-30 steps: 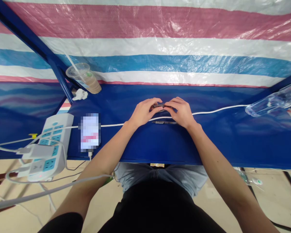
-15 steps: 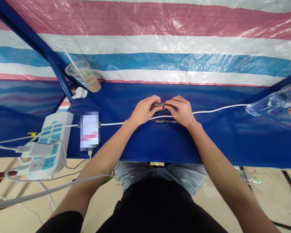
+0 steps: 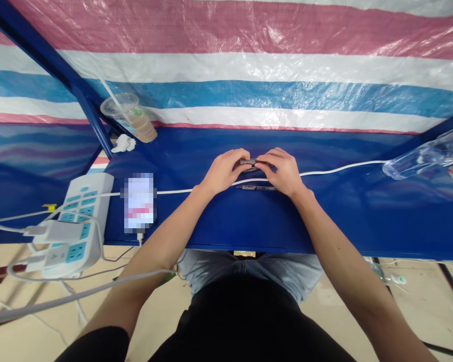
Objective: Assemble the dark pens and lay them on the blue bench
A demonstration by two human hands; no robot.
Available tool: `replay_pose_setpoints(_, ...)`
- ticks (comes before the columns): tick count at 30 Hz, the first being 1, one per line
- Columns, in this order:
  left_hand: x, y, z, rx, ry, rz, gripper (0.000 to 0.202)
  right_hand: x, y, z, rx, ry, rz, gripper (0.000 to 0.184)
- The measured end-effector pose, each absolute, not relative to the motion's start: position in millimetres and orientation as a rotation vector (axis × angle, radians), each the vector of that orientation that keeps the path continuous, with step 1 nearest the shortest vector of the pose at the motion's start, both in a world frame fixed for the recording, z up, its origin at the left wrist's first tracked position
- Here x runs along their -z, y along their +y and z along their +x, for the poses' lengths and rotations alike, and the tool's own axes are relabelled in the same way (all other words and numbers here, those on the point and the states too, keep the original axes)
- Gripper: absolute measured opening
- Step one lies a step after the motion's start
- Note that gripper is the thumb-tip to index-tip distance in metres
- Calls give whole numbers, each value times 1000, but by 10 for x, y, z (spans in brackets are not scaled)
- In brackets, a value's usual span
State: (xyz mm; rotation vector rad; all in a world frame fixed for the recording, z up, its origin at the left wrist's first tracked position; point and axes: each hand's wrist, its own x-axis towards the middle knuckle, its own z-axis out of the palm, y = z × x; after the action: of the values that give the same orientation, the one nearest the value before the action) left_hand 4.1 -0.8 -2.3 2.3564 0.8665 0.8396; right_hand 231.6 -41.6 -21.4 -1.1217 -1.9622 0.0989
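Both hands meet near the middle of the blue table [image 3: 219, 221], holding a slim dark grey pen [image 3: 247, 162] level between them. At the pen's left end, my left hand [image 3: 226, 170] pinches with thumb and fingertips. My right hand [image 3: 281, 170] grips the other end, covering much of it. A dark shape just under the held pen is too small to make out. A second pen [image 3: 254, 187], dark with a grey grip, lies on the table nearer my body, its right end hidden by my right hand. Between the two pens runs a white cable [image 3: 335, 171].
To the left are a phone [image 3: 139, 201] with a blurred screen, a white power strip [image 3: 88, 201] with plugs, crumpled tissue [image 3: 124, 143] and a plastic cup [image 3: 134, 120] with a straw. A clear bottle [image 3: 419, 158] lies at the right. Striped sheeting [image 3: 249, 65] hangs behind.
Both hands keep their hold on the pen in nearly the same place. The whole view has shifted very slightly; nothing else visibly differs.
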Motion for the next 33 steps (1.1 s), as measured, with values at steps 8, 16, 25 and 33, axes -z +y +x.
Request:
replay_pose_setpoints(8,19,-10,40,-851,871,2309,31,218,-409,2327,-95,-1943,-1113,23)
replay_pose_setpoints(16,3,-5,34,-861,877,2376,32,222,-417,2319,-88,-1957,-1106,23)
replay_pose_setpoints(25,16,4,28,-842,878,2365,31,214,-414,2332,-94,-1937,-1120,23)
replay_pose_setpoints(33,26,1,28,-889,842,2326,34,197,-415,2333,-74,-1930,-1105,23)
